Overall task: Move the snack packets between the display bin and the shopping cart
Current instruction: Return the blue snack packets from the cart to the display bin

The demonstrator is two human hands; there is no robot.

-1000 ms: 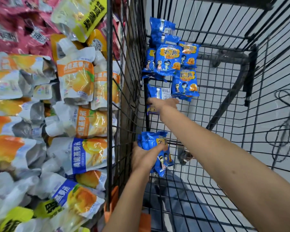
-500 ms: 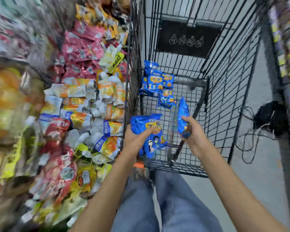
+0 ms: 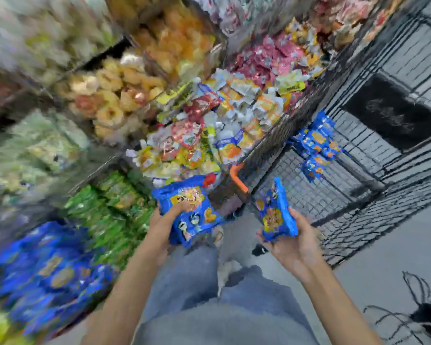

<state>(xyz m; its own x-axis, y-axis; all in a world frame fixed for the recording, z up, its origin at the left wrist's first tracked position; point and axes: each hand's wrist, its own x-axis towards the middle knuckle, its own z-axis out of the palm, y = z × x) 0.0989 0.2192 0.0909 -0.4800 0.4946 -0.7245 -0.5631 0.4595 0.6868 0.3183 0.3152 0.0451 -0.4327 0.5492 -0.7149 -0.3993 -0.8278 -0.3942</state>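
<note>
Left hand (image 3: 162,224) grips blue packets (image 3: 177,194); right hand (image 3: 292,249) grips single blue packet (image 3: 274,215); print blurred, unreadable.

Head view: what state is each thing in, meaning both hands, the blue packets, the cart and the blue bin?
Left hand, grips left packets.
Right hand, fingers curled round right packet.
Cart packets, lying in cart, far end.
Blue bin, piled with packets, blurred.

Open air leftward down to the display bin (image 3: 85,314); wire cart wall (image 3: 353,227) and orange handle (image 3: 238,178) ahead.
</note>
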